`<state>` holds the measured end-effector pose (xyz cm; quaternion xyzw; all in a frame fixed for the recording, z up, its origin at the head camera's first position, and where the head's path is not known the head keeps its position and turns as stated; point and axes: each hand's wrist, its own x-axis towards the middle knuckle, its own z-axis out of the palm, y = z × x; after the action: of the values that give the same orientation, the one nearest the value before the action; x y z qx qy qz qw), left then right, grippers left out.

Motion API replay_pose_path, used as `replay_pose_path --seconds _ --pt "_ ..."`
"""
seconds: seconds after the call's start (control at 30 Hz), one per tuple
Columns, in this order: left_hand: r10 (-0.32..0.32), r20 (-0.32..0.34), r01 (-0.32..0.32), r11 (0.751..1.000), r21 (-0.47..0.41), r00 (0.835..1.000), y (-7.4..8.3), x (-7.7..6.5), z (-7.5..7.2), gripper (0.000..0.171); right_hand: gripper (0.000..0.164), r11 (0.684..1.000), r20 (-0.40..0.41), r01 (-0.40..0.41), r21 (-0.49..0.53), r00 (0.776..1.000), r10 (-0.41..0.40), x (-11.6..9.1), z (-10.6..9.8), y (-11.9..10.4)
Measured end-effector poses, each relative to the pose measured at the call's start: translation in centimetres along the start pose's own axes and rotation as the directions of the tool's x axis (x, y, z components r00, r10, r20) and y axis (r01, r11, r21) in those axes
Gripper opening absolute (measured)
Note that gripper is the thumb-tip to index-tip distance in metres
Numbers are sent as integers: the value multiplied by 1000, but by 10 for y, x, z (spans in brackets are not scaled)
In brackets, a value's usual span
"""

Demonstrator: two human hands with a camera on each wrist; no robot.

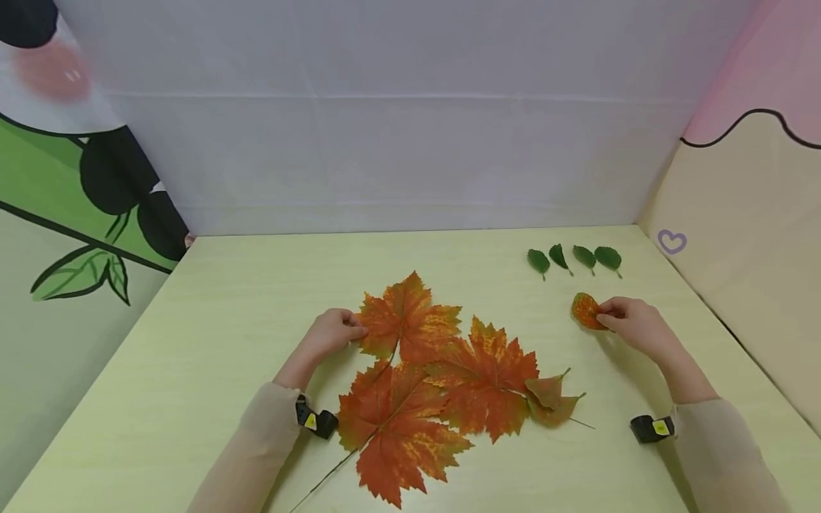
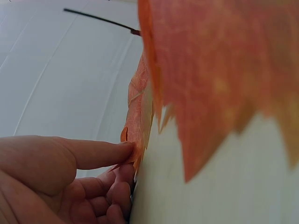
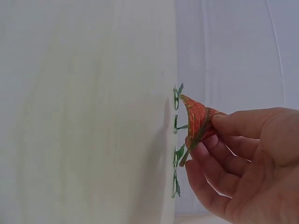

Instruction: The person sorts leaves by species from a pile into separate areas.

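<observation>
Three large orange-red maple leaves lie overlapping mid-table: an upper maple leaf [image 1: 410, 320], a right one [image 1: 490, 377] and a lower one [image 1: 400, 427] with a long thin stem. My left hand [image 1: 333, 331] pinches the left edge of the upper leaf between thumb and fingers; the left wrist view shows the pinched edge [image 2: 138, 116] close up. Toward the right side, my right hand [image 1: 631, 324] holds a small orange leaf [image 1: 585, 311] by its edge between thumb and fingers. In the right wrist view this small leaf [image 3: 201, 119] is curved, its short stalk pointing down.
Several small green leaves [image 1: 584, 258] lie in a row at the back right of the table [image 1: 224, 320]. Two small brownish-orange leaves [image 1: 553, 402] overlap beside the right maple leaf. A pale cloth wall [image 1: 410, 157] stands behind, with printed panels at both sides.
</observation>
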<state>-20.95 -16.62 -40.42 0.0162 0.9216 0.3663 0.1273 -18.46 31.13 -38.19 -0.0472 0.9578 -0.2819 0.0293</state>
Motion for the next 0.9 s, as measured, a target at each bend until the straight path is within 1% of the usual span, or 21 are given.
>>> replay_pose_path --seconds 0.2,0.43,0.67,0.8,0.9 --pt "-6 5 6 1000 -9 1000 0 -1 1 17 28 1000 8 -20 -23 1000 20 14 -12 12" --pt "-2 1 2 1000 -15 1000 1 -1 0 16 35 996 30 -92 -3 995 92 33 -26 31" --pt "0 0 0 1000 -9 1000 2 -2 -1 16 36 989 64 -147 0 987 146 42 -34 47" --pt "-4 4 4 1000 -10 1000 3 -3 -1 16 37 986 86 -165 13 983 164 47 -39 54" --pt "-11 5 11 1000 -10 1000 5 -4 -2 16 36 985 85 -171 9 982 169 50 -41 56"
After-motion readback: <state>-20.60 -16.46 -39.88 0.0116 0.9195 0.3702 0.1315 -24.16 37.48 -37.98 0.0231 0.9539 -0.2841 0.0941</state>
